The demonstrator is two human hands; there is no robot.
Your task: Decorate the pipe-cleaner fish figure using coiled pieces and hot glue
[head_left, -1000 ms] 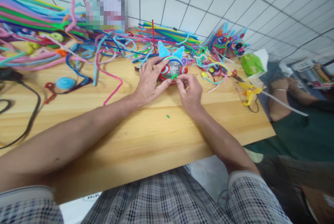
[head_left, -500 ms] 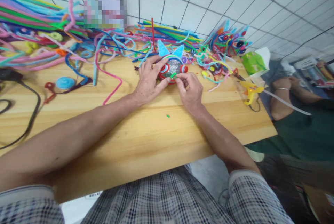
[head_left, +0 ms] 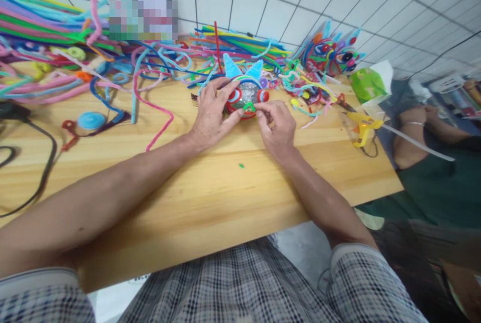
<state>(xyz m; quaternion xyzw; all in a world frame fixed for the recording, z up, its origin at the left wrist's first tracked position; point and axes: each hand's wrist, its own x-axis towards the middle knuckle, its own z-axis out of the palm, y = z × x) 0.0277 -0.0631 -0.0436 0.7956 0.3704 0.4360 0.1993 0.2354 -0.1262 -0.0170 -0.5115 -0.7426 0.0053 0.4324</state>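
Observation:
A round animal-face craft point(head_left: 248, 93) with blue pointed ears, red-and-white ring eyes and a silvery middle lies on the wooden table in front of me. My left hand point(head_left: 216, 110) is closed over its left side, fingers on the rim and thumb near the lower edge. At the bottom of the face sits a small bent green piece of pipe cleaner point(head_left: 248, 107). The fingertips of my right hand point(head_left: 277, 125) are pinched together at the right end of that piece. A tiny green scrap point(head_left: 241, 166) lies on the table below the hands.
Piles of coloured pipe cleaners point(head_left: 240, 42) line the wall. Two finished-looking faces point(head_left: 330, 54) stand at the back right. A yellow glue gun point(head_left: 364, 127) with a glue stick lies at the right, near a green tissue pack point(head_left: 370, 84). Another person's arm point(head_left: 411, 137) is beyond the table's end.
My right fingertips have drawn slightly to the right and away from my left thumb. The green piece now shows more plainly as a bent shape. The whole view has shifted slightly.

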